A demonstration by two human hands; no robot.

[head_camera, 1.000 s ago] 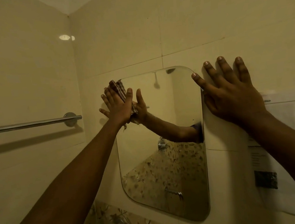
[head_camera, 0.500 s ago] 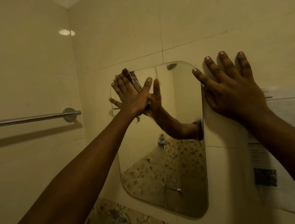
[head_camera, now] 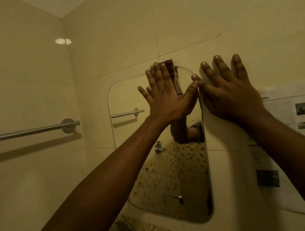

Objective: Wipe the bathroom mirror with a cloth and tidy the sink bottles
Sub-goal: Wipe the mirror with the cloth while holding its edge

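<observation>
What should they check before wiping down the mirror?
1. Cloth pressed flat under the left hand: ok, fingers straight.
2. Cloth starts at the mirror top: ok, it pokes just above the top edge.
3. Right hand braced: ok, flat on the wall beside the mirror.
4. Paper out of the cloth's way: ok, it is past the right hand.
5. Glass lower down dirty or clean: cannot tell, too dim.
6. Bottles tidy: cannot tell, none in view.
</observation>
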